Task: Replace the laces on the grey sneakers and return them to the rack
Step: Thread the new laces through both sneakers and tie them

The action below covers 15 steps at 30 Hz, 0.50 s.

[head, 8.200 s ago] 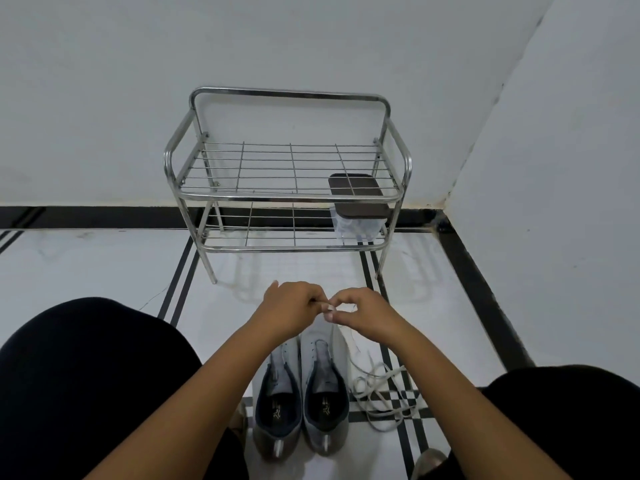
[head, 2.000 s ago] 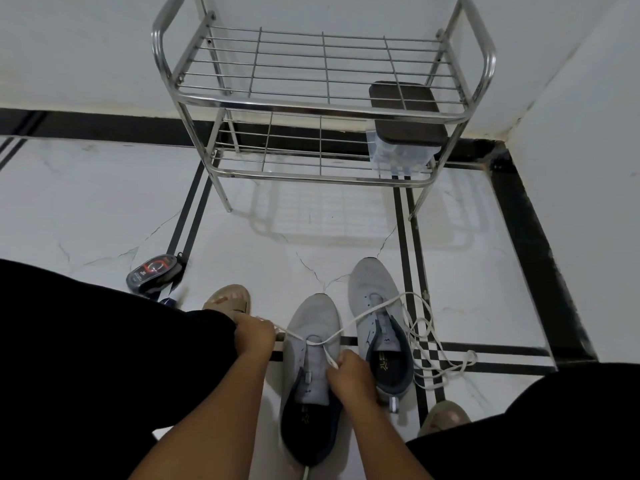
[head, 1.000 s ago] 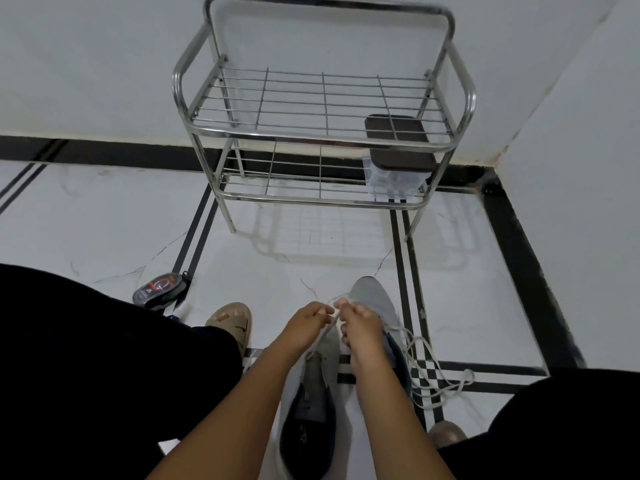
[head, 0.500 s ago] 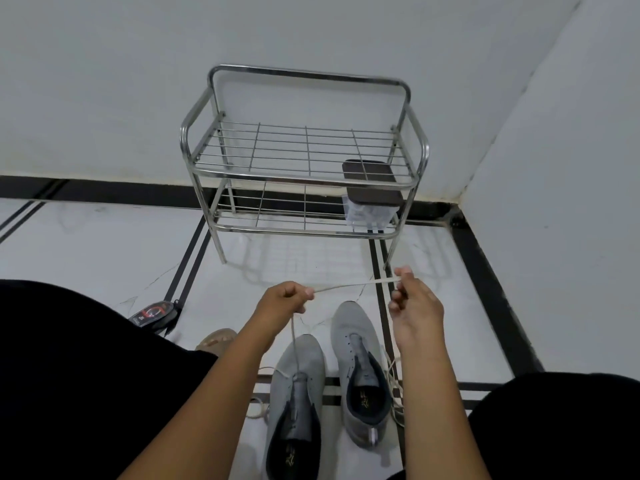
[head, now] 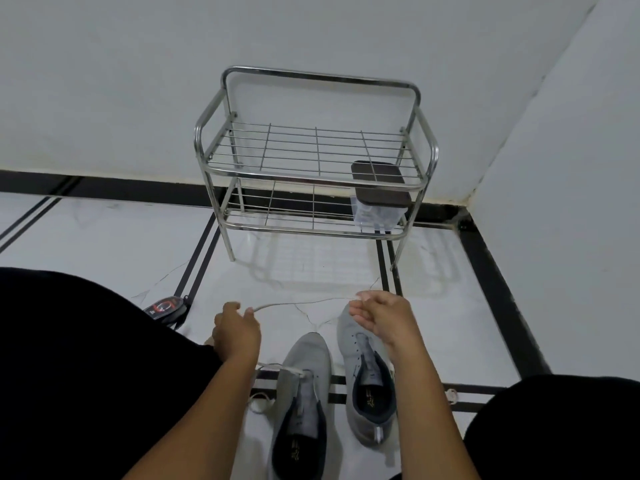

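Note:
Two grey sneakers stand side by side on the floor between my knees, the left sneaker (head: 304, 386) nearer me and the right sneaker (head: 364, 372) a little ahead. A white lace (head: 294, 304) stretches in the air between my hands, above the toes. My left hand (head: 236, 332) pinches one end and my right hand (head: 379, 318) holds the other at its fingertips. More lace crosses the left sneaker's front eyelets and trails onto the floor to its left. The steel rack (head: 313, 180) stands ahead against the wall, with no shoes on its shelves.
A clear box with a dark lid (head: 379, 200) sits at the right end of the rack's lower shelf. A small black and red device (head: 165, 308) lies on the floor by my left knee. Walls meet in a corner at the right.
My hands have dropped lower and moved farther apart, the left one going left toward my knee. The lace between them is drawn out longer.

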Each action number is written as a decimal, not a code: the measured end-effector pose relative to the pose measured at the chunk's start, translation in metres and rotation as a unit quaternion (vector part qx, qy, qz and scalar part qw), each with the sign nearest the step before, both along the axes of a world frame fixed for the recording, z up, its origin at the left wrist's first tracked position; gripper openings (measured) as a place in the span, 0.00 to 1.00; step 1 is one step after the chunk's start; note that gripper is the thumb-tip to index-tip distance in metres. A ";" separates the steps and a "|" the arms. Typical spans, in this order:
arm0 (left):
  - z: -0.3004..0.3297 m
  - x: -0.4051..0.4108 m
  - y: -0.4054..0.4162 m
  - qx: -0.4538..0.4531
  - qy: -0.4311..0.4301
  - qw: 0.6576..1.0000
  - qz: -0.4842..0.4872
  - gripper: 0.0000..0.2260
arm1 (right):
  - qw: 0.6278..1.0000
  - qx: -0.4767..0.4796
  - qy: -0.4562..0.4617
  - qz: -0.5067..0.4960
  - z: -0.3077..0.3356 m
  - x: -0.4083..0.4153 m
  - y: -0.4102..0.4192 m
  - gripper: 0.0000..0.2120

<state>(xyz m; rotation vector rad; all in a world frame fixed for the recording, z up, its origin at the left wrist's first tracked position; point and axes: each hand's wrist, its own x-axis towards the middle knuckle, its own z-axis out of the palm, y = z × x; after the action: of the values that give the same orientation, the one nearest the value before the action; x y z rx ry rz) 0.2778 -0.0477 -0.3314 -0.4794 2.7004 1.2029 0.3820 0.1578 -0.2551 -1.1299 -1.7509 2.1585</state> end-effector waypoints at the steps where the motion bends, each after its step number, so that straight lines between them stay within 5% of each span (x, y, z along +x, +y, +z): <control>1: 0.001 0.000 0.006 0.010 0.022 0.999 -0.035 0.12 | 0.999 0.016 -0.014 0.048 -0.003 -0.003 -0.009 0.05; 5: 0.005 0.006 0.034 0.142 -0.025 0.953 -0.267 0.11 | 0.975 0.160 -0.076 0.137 -0.029 -0.014 -0.042 0.05; 9: -0.003 0.016 0.039 0.251 -0.143 0.905 -0.312 0.12 | 0.972 0.202 -0.085 0.083 -0.050 -0.019 -0.051 0.03; 15: -0.034 0.012 0.038 0.148 -0.164 0.939 -0.264 0.11 | 0.954 0.211 -0.198 0.084 -0.092 -0.016 -0.038 0.08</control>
<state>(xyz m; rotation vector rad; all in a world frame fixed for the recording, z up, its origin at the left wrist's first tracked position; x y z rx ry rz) 0.2896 -0.0098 -0.3654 0.0854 2.1155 1.2020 0.3659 0.1197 -0.3472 -1.3957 -2.4076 1.5789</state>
